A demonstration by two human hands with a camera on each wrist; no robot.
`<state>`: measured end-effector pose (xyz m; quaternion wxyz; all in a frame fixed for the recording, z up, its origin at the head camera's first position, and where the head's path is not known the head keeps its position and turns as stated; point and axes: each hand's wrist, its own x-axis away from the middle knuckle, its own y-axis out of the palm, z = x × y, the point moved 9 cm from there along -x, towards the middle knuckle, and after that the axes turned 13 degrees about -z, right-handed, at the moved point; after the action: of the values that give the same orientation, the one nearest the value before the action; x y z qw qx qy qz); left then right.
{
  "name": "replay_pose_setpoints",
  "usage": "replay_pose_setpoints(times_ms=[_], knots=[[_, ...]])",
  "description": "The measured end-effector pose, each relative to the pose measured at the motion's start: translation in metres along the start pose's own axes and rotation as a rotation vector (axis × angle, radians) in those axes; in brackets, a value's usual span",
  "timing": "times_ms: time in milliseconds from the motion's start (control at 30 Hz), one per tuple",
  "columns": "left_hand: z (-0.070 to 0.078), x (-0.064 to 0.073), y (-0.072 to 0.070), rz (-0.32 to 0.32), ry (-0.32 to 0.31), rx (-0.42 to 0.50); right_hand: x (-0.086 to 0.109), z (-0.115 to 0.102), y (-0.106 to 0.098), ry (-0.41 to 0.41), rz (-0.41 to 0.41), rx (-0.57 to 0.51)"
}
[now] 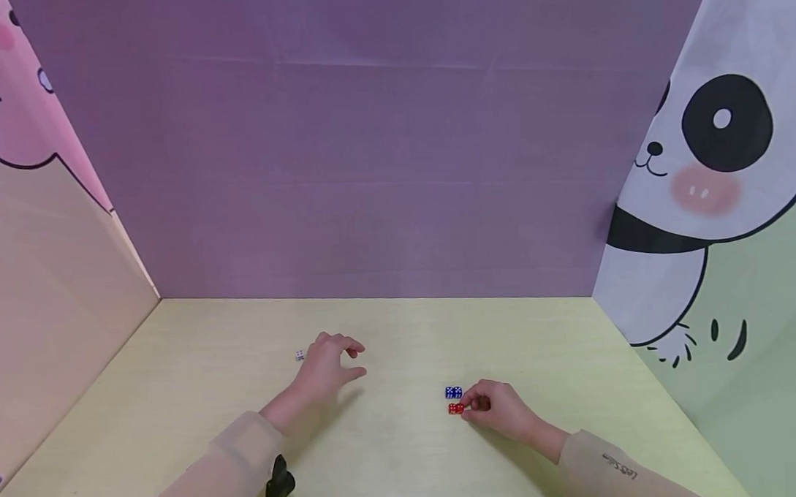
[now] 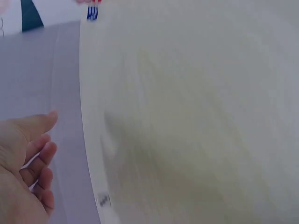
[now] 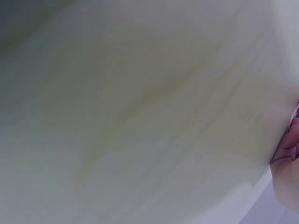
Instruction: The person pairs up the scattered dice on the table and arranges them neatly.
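Note:
My right hand [image 1: 502, 411] is low over the table, thumb and forefinger pinching the right end of a pair of red dice [image 1: 454, 408]. Right behind this pair, two blue dice [image 1: 453, 393] sit side by side. My left hand [image 1: 326, 362] is held above the table with thumb and fingers spread apart and nothing between them. A white die [image 1: 299, 356] lies just left of that hand, and the left wrist view shows the white die [image 2: 103, 200] too. Only part of the right hand [image 3: 286, 170] shows at the right edge of the right wrist view.
The pale wooden table [image 1: 392, 468] ends at a purple back wall [image 1: 382, 168]. A pink wall panel [image 1: 51, 312] stands at the left, and a green panel with a panda drawing [image 1: 754, 280] at the right. A black device [image 1: 279, 481] is by the left wrist.

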<state>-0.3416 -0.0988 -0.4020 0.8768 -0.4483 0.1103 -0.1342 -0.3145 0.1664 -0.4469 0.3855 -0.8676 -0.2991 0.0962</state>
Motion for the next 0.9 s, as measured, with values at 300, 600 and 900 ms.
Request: replay_pose_setpoints(times_ms=[300, 600, 900], knots=[[-0.036, -0.001, -0.023, 0.037, 0.058, -0.135, -0.001, 0.0, 0.0, 0.012, 0.001, 0.01], [-0.069, -0.002, -0.023, 0.017, 0.086, -0.136, -0.001, 0.001, 0.001, 0.011, -0.005, 0.013], [-0.079, -0.007, -0.024, -0.01, 0.1, -0.109, -0.001, 0.001, 0.001, 0.014, -0.001, 0.012]])
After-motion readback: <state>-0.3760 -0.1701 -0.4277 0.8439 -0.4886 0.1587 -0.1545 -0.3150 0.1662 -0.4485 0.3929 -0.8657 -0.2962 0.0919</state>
